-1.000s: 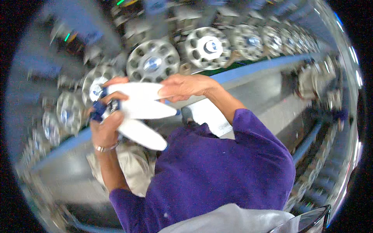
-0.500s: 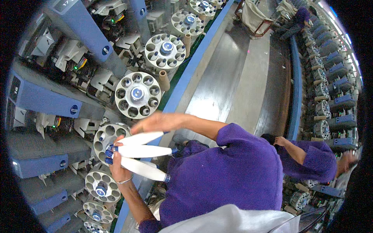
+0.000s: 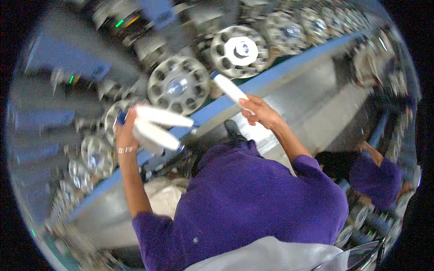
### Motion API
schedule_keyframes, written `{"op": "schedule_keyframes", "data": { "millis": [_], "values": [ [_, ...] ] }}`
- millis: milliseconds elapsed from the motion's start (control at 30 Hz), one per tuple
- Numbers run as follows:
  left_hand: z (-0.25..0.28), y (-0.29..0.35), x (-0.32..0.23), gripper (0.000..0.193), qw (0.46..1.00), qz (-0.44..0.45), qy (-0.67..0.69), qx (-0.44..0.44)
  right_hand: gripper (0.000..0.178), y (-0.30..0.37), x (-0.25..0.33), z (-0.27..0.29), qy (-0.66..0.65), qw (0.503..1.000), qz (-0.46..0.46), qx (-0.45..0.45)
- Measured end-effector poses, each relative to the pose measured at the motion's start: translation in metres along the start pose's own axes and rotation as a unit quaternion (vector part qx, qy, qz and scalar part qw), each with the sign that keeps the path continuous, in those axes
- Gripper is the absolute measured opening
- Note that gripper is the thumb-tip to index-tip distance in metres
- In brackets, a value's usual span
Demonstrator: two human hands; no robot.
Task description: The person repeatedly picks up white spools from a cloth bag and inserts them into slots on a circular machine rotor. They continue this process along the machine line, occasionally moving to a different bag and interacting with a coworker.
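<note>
My left hand (image 3: pixel 128 125) is closed round the blue ends of white yarn bobbins (image 3: pixel 159 134), which fan out toward the right. Two show plainly; a blurred pale shape under them may be another. Between my right hand (image 3: pixel 262 113) and its fingers is one more white bobbin (image 3: pixel 229 89), gripped at its lower end, its blue tip slanting up and left. That tip lies close to a round white magazine (image 3: pixel 179 86) with a ring of pockets. A second magazine (image 3: pixel 239 51) stands just beyond. The left hand is in front of another magazine, partly hidden.
More round magazines (image 3: pixel 96 156) run along the blue machine rail (image 3: pixel 217 107). Blue machine housings (image 3: pixel 68 63) stand at the left. A person in a purple top (image 3: pixel 375 178) is at the right. Pale cloth (image 3: pixel 165 196) lies below my left arm.
My right hand has moved away from the left hand toward the right and now holds a bobbin. The whole view has turned, and the machine row blurs.
</note>
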State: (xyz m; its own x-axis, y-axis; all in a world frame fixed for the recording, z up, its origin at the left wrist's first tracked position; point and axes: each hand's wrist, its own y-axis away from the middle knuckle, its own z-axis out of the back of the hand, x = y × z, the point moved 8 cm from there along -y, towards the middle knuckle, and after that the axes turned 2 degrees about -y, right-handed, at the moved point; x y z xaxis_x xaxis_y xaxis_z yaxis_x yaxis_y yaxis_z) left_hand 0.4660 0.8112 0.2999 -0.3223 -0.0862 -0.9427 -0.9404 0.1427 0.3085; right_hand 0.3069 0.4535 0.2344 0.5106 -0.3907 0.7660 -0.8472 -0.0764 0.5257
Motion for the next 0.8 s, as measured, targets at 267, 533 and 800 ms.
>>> {"op": "schedule_keyframes", "data": {
  "millis": [267,533,800],
  "values": [
    [0.036,0.000,-0.012,0.033,0.999,-0.031,0.012,0.017,0.024,-0.149,-0.045,-0.073,-0.375,0.901,-0.218,-0.016],
    [0.038,-0.020,0.002,0.033,0.997,-0.004,0.079,0.019,0.054,-0.161,0.027,-0.159,-0.026,0.984,0.042,0.169],
    [0.046,-0.047,0.036,0.035,0.981,0.072,0.177,-0.027,0.027,-0.051,-0.046,-0.131,0.044,0.964,-0.103,0.240]
  ]
}}
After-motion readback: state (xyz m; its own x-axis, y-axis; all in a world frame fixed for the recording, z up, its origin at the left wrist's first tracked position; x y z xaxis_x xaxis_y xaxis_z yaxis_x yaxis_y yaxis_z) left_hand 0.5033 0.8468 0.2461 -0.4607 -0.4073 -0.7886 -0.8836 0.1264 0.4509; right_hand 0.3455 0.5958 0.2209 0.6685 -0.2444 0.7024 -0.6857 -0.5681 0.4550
